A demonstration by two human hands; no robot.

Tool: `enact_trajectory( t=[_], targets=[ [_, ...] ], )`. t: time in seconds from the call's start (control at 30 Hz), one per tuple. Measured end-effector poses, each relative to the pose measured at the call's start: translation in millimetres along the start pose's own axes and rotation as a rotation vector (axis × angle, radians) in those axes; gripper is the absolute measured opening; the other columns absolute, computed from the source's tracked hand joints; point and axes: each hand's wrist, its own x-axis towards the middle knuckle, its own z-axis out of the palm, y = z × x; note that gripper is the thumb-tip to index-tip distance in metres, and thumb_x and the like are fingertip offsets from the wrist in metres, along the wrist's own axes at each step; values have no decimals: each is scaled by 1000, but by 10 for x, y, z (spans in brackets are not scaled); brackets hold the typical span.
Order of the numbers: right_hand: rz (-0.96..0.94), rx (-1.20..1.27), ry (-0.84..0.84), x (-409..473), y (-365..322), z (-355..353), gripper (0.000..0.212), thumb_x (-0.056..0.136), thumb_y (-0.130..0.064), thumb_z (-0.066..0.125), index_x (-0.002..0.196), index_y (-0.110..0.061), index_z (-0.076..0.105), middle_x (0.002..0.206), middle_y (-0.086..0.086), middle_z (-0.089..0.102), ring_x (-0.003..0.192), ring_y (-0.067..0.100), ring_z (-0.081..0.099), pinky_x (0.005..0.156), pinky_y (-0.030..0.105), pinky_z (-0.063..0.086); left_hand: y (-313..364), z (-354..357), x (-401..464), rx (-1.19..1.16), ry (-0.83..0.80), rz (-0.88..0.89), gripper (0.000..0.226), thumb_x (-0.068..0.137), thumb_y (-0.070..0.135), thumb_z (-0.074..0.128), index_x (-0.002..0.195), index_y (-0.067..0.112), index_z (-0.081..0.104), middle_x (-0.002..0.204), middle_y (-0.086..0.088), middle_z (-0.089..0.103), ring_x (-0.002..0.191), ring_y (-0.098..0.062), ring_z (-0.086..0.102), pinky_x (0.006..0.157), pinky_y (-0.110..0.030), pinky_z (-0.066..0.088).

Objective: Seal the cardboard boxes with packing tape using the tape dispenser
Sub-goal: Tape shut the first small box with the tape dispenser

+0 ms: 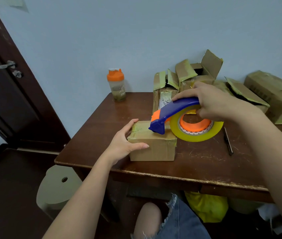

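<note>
Small box (152, 145) likely light, prone to sliding on desk (205, 161): braced at left end by left hand (124, 144), fingers curled over it. Right hand (212, 102) wrapped round tape dispenser (174, 111) handle, nose on lid.

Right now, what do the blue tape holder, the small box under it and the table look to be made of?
The tape dispenser looks like smooth moulded plastic, blue with orange parts and a slight sheen. The small box is plain brown cardboard, matte, with glossy yellowish tape strips on it. The table seems to be dark-stained wood, scratched, with pale wear along its front edge.
</note>
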Motion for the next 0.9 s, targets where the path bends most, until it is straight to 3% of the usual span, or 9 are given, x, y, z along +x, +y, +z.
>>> enact_trajectory(
  t=[0.1,0.23,0.33,0.43,0.53,0.67,0.9],
  targets=[
    [-20,21,30,-2,-7,40,68,80,2,65,130,-43,55,96,3,39,86,20,43,59,13,26,33,7,-32,3,-25,-27,105,60,37,90,146,48,30,146,13,40,128,-9,46,91,-17,49],
    [-12,43,49,2,6,52,69,78,5,64,127,-43,57,97,4,41,87,21,45,60,15,27,83,47,-70,62,3,-9,122,62,42,87,151,50,4,154,16,11,137,-6,24,107,-27,31],
    [-2,62,71,12,-11,66,70,78,6,61,125,-46,56,94,3,40,84,20,43,59,17,27,126,47,-52,186,16,58,108,62,51,82,151,40,22,151,16,18,137,-5,25,115,-31,30],
    [18,84,104,52,-67,127,69,79,6,61,127,-43,57,96,3,40,86,23,45,65,25,31,138,-57,-24,270,63,62,101,60,56,79,148,30,36,152,12,26,139,-7,29,114,-30,32],
    [22,106,146,123,-172,226,63,80,-1,69,130,-38,57,95,2,38,88,24,45,75,29,34,117,-143,-11,340,133,62,97,69,47,80,151,26,34,157,12,25,143,-8,26,113,-29,28],
    [25,90,175,206,-260,261,68,79,5,63,131,-39,56,90,-3,33,86,25,47,72,33,40,52,-121,-63,449,199,92,83,84,39,72,153,24,28,160,10,22,147,-5,13,123,-46,6],
    [-5,-27,141,235,-317,236,68,82,4,62,132,-40,53,101,0,36,87,24,47,69,29,33,32,-128,-48,758,241,165,76,90,47,61,153,22,27,160,8,21,149,-7,8,119,-40,-7]
  ],
)
